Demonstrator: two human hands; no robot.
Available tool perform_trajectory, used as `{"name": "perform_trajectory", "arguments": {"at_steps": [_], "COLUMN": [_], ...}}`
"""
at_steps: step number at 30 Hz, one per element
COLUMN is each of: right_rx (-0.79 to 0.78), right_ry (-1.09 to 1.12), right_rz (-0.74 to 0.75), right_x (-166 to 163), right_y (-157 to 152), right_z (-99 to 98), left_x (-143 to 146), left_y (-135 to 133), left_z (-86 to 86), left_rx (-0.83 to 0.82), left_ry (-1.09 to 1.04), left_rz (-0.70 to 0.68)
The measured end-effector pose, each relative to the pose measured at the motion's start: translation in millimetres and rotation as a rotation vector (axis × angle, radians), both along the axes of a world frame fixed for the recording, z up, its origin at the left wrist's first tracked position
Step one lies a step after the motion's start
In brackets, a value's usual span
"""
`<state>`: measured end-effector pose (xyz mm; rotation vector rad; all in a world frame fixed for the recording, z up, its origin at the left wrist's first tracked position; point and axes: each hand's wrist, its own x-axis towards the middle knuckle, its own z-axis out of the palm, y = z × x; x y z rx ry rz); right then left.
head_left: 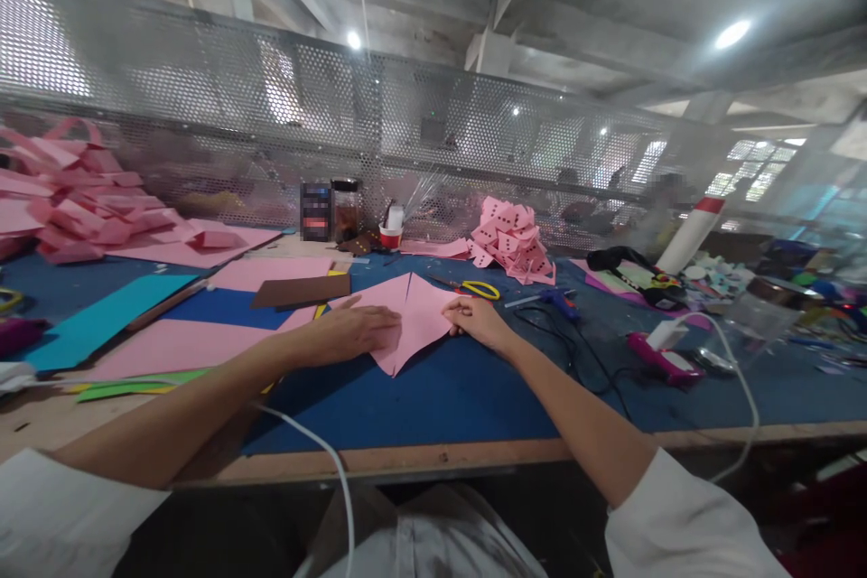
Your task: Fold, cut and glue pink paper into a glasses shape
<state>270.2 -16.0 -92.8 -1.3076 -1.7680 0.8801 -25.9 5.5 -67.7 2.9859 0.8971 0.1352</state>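
A pink foam or paper sheet [420, 316] with a slit at its far edge lies on the blue work surface in front of me. My left hand [358, 330] lies flat on the sheet's left part, fingers stretched out. At the right corner, my right hand [474, 318] pinches the sheet between thumb and fingers, and that edge curves up slightly. Just beyond the right hand are yellow-handled scissors [480, 289]. A blue glue gun [561, 302] rests further right, its dark cord trailing toward me.
Coloured sheets, including a turquoise strip [115, 321] and a brown piece [302, 291], lie to the left. Pink cut strips [95, 199] are heaped at the far left. A dotted pink pile [511, 239] stands ahead. At right is a magenta power strip [667, 361] with a white cable.
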Motion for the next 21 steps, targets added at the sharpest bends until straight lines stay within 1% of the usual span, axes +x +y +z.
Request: {"name": "perform_trajectory", "arguments": {"at_steps": [7,13,21], "right_rx": [0.017,0.012,0.014], "right_ry": [-0.141,-0.159,-0.134], "right_rz": [0.003,0.016,0.033], "right_x": [3.1,3.5,3.3], "right_y": [1.1,-0.2,-3.8], "right_z": [-3.2,-2.1,1.2], "left_x": [-0.8,-2.7,-1.7], "left_y": [0.6,-2.6,-6.2], "left_z": [-1.0,0.6,1.9], "left_rx": [-0.009,0.01,0.001], "left_ry": [0.02,0.035,0.009], "left_rz": [-0.007,-0.028,-0.002]}}
